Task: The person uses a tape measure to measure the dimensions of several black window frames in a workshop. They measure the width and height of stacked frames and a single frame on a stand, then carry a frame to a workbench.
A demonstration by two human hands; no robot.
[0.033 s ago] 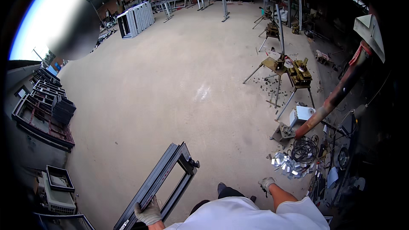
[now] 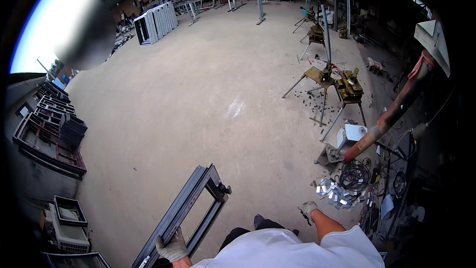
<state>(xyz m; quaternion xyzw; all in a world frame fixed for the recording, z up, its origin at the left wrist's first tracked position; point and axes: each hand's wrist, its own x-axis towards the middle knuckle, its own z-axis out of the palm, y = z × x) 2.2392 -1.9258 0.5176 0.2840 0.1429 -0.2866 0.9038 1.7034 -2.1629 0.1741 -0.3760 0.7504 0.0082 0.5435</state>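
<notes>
Gripping dark metal frame (image 2: 191, 207): gloved left hand (image 2: 172, 248); right hand (image 2: 308, 210) loosely curled, low beside hip.

- No change visible btw. earlier pic & now.
- Left hand (image 2: 172, 248), gloved: same grip on lower end of dark metal window frame (image 2: 191, 208); frame at same tilt & spot.
- Right hand (image 2: 308, 210), gloved: same place, near heap of small shiny metal pieces (image 2: 339, 193).

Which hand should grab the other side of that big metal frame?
Probably the right hand: it hangs free and empty beside the body, while the left hand already grips the dark metal window frame by its near rail.
</notes>
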